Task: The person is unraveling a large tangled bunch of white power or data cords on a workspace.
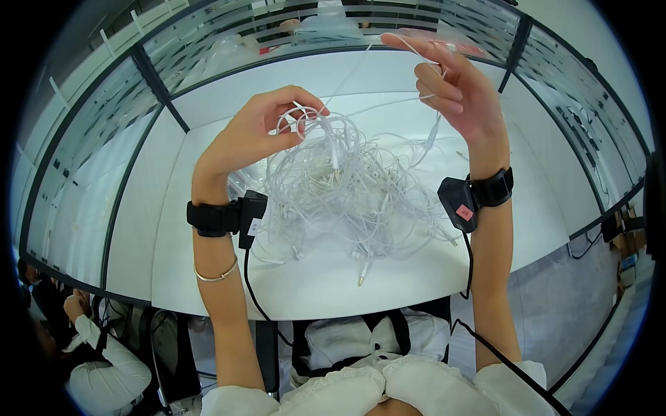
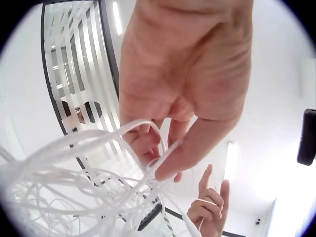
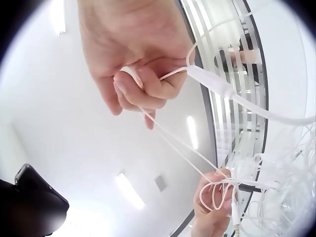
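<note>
A big tangle of white earphone cables (image 1: 326,201) lies on the white table. At its top, my left hand (image 1: 253,132) pinches loops of cable between thumb and fingers. My right hand (image 1: 461,93) is raised to the far right with the index finger stretched out and the other fingers curled round a thin cable. Two thin strands run taut between the hands. In the right wrist view, a Y-shaped splitter (image 3: 210,81) hangs beside the right palm, its thicker cable leading back toward the tangle. A plug (image 3: 235,212) dangles below the left hand.
Toward the table's front edge a loose plug (image 1: 363,272) points out of the heap. Low white panels topped with striped glass (image 1: 277,48) enclose the back and sides of the table (image 1: 312,298). Another person (image 1: 104,360) sits at the lower left.
</note>
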Available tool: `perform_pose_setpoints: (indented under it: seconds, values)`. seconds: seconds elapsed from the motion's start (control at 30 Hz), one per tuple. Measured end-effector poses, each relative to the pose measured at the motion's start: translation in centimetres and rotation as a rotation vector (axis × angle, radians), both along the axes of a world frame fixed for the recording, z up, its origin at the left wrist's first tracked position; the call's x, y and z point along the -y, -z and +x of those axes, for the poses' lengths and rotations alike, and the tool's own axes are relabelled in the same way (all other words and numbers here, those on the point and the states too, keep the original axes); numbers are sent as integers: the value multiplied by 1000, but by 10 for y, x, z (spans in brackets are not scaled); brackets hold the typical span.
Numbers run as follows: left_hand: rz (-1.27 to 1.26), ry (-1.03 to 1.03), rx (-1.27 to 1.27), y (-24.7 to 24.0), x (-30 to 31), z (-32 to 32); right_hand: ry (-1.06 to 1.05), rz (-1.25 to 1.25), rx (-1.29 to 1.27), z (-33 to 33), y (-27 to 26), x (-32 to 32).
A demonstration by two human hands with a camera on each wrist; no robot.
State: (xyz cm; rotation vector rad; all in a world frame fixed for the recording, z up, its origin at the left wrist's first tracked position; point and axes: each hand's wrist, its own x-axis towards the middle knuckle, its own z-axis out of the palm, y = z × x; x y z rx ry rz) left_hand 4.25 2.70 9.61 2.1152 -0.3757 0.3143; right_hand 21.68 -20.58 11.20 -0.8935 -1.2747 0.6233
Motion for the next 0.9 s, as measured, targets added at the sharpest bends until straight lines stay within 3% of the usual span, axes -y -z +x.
perform_pose_setpoints:
  seconds: [0.33,0.63,0.9]
  values:
    - [-25,-110,-36,-1,2,2,137,-99,191,-11,-1,2]
    - [-56,-164,3,1,-6,5,122,-78,263,-21,0,0]
    - [-117,-212,-38,0,-7,4,34,-323,463,-42,-11,5]
